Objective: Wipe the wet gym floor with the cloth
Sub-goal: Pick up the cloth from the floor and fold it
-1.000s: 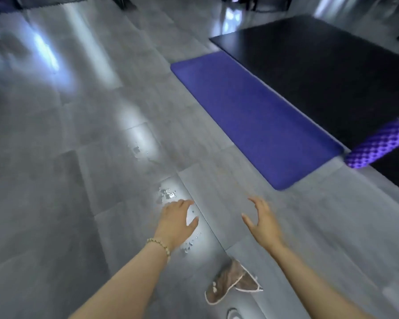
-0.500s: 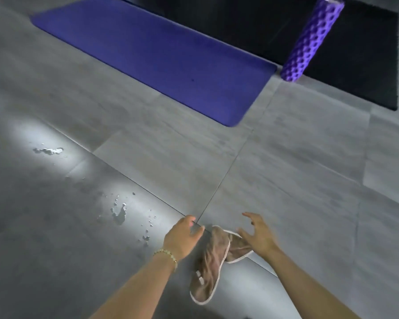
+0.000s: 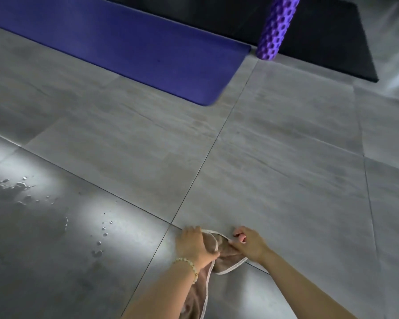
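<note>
A brown cloth [image 3: 226, 259] with a pale trim lies crumpled on the grey tiled floor [image 3: 274, 171] near the bottom centre. My left hand [image 3: 194, 246] presses down on its left side, fingers closed over the fabric. My right hand [image 3: 249, 244] pinches the cloth's right edge. Part of the cloth runs under my left forearm. Water drops [image 3: 101, 236] and a small puddle [image 3: 12, 187] shine on the tiles to the left of my hands.
A purple exercise mat [image 3: 129, 47] lies flat at the top left. Beside it a purple foam roller [image 3: 275, 26] rests on the edge of a black mat [image 3: 320, 35]. Bare grey tiles stretch to the right.
Both hands have come down from hovering open above the cloth and closed on it. The view has shifted, so the wet patch now sits further left.
</note>
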